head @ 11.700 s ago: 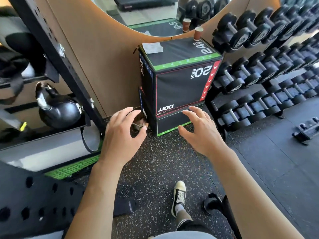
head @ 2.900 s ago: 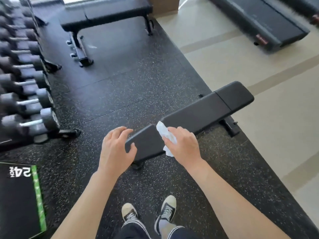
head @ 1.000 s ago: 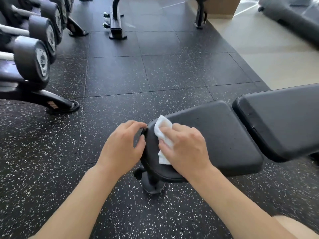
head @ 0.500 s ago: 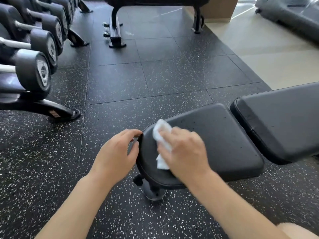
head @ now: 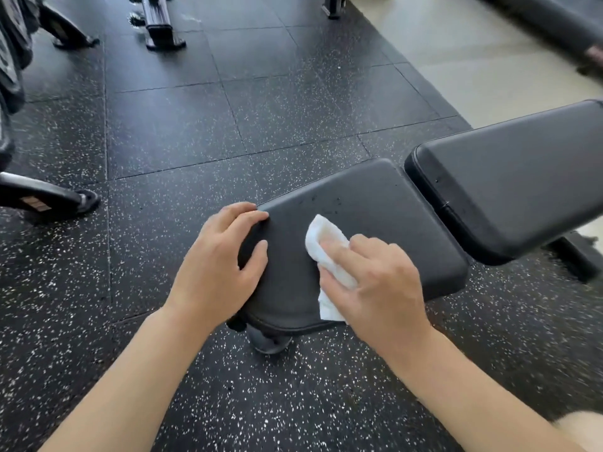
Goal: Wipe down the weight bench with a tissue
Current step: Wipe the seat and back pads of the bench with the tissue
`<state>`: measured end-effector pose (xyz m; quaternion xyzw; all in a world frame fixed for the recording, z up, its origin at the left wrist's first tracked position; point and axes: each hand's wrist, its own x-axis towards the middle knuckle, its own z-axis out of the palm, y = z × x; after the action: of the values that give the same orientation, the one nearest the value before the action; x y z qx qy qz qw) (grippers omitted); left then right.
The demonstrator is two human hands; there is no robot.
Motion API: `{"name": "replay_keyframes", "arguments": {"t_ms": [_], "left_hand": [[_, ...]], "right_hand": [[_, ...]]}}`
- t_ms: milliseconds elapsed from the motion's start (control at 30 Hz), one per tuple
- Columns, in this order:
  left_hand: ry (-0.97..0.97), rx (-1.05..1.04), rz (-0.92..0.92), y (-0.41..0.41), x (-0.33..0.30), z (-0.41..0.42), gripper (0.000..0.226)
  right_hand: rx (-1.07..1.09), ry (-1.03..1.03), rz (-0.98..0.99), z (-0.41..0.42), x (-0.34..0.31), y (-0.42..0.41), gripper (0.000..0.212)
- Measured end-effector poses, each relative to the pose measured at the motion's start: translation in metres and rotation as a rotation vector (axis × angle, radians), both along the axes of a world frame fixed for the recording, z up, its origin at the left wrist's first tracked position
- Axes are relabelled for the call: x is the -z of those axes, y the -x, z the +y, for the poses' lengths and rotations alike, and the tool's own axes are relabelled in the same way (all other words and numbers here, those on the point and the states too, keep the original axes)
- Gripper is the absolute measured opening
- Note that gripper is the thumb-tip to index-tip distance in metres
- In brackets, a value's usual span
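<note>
The black weight bench lies across the middle of the view, its seat pad (head: 365, 216) near me and its longer back pad (head: 515, 177) running off to the right. A crumpled white tissue (head: 321, 241) lies on the near part of the seat pad. My right hand (head: 372, 285) presses down on the tissue, fingers curled over it. My left hand (head: 222, 262) grips the seat pad's left end, fingers wrapped over the edge and thumb on top.
Black speckled rubber floor tiles surround the bench. A dumbbell rack foot (head: 49, 199) sits at the left. A second bench's base (head: 161, 29) stands at the back. Beige flooring (head: 456, 60) lies at the upper right, with a dark machine (head: 561, 24) beyond.
My left hand has come onto the seat pad's end and now grips it. My right hand with the tissue has slid a little further onto the pad. The view has dipped closer.
</note>
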<state>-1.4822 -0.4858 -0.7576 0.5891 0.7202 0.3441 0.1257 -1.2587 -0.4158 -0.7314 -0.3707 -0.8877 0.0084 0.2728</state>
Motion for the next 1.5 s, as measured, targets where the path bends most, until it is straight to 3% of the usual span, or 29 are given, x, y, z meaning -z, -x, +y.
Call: {"name": "replay_keyframes", "arguments": {"t_ms": [167, 367, 633, 800, 867, 1100, 1233, 1333, 1500], "left_hand": [[-0.12, 0.063, -0.079, -0.003, 0.004, 0.019, 0.033], [-0.182, 0.066, -0.157, 0.0, 0.009, 0.023, 0.033], [-0.186, 0.026, -0.194, 0.017, 0.013, 0.017, 0.033], [-0.141, -0.03, -0.161, 0.029, 0.01, -0.005, 0.026], [-0.118, -0.024, -0.152, 0.029, 0.008, -0.009, 0.026], [-0.083, -0.157, -0.152, 0.043, 0.0, -0.023, 0.016], [-0.052, -0.116, -0.15, 0.038, -0.004, -0.027, 0.019], [-0.009, -0.037, -0.122, 0.029, -0.003, -0.026, 0.029], [-0.063, -0.054, -0.138, 0.02, -0.005, -0.01, 0.028]], "right_hand": [[-0.202, -0.024, -0.044, -0.035, 0.012, 0.0, 0.022], [0.127, 0.009, 0.015, 0.009, 0.0, -0.034, 0.019], [-0.257, 0.021, -0.07, -0.039, 0.008, 0.038, 0.023], [0.096, 0.049, -0.028, 0.042, -0.01, 0.044, 0.022], [0.139, 0.086, -0.021, 0.049, -0.011, 0.056, 0.015], [-0.237, 0.075, -0.096, -0.007, -0.004, 0.11, 0.026], [0.02, 0.023, -0.186, 0.045, -0.016, 0.079, 0.028], [0.165, 0.158, -0.064, 0.069, -0.019, 0.061, 0.022], [-0.148, 0.068, -0.088, -0.01, -0.005, 0.085, 0.022]]}}
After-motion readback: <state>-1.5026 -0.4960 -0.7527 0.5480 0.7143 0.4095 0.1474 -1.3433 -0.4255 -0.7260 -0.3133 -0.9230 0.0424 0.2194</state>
